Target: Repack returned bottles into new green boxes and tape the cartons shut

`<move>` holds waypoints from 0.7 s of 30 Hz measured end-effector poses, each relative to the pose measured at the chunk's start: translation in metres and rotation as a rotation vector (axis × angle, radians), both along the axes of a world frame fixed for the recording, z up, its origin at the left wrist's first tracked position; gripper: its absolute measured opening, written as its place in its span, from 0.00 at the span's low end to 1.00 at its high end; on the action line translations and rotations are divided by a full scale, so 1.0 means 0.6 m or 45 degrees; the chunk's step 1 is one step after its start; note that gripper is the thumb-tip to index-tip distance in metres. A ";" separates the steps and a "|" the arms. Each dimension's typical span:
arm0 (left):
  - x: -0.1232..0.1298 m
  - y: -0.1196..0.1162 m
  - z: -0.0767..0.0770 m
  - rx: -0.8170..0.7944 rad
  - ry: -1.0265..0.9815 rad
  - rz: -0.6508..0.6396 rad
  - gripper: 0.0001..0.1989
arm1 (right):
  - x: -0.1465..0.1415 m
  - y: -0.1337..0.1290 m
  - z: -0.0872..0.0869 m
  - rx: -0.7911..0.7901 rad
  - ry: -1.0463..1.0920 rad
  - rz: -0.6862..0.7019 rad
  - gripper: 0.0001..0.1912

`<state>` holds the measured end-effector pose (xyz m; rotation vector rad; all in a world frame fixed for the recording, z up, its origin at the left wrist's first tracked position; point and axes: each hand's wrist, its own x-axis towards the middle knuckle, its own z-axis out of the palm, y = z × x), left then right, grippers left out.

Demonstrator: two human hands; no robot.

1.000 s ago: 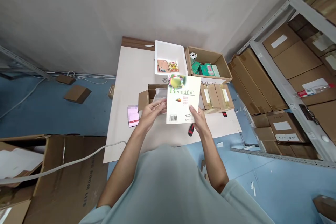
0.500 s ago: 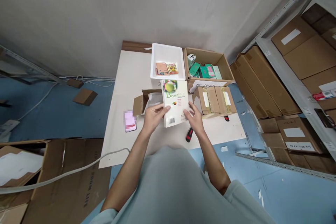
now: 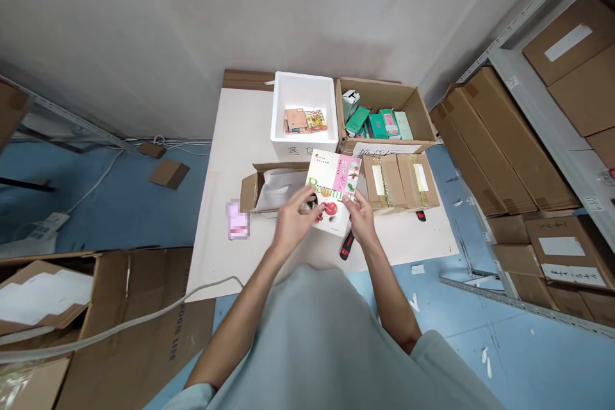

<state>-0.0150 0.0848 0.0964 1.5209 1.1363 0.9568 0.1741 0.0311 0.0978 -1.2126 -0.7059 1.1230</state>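
Note:
A thin white booklet point(image 3: 332, 221) with "Beautiful" in green letters, a pink title panel and red fruit on its cover is held above the table. My right hand point(image 3: 362, 218) grips its right edge, thumb on the cover. At the left edge, my left hand point(image 3: 295, 221) lies over part of the cover with thumb and fingers apart. Behind my left hand stands an open cardboard box point(image 3: 252, 192) with white wrapping inside. A black and red box cutter point(image 3: 346, 246) lies below the booklet, partly covered by it.
A white foam box point(image 3: 281, 109) holds small booklets. Beside it, a cardboard box point(image 3: 423, 112) contains green and white packs. Taped cartons point(image 3: 391, 182) stand at right, with a blurred-out phone-like item point(image 3: 237, 221) at left. A cable point(image 3: 192, 291) crosses the table's corner; shelving point(image 3: 504, 70) rises at right.
The booklet has been turned over, from its barcode side to the side with the pink panel. My left hand has shifted its hold at the left edge. The view has moved slightly.

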 end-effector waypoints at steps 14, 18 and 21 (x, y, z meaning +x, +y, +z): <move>-0.072 0.051 0.016 -0.695 -0.260 -0.407 0.54 | 0.033 0.015 -0.008 -0.270 0.079 0.188 0.44; -0.073 0.111 0.029 -0.623 -0.313 -0.432 0.55 | 0.050 0.095 0.003 -0.164 -0.003 0.233 0.40; -0.047 0.193 0.064 -0.404 -0.379 -0.237 0.52 | 0.069 0.214 0.047 -0.028 -0.063 0.223 0.39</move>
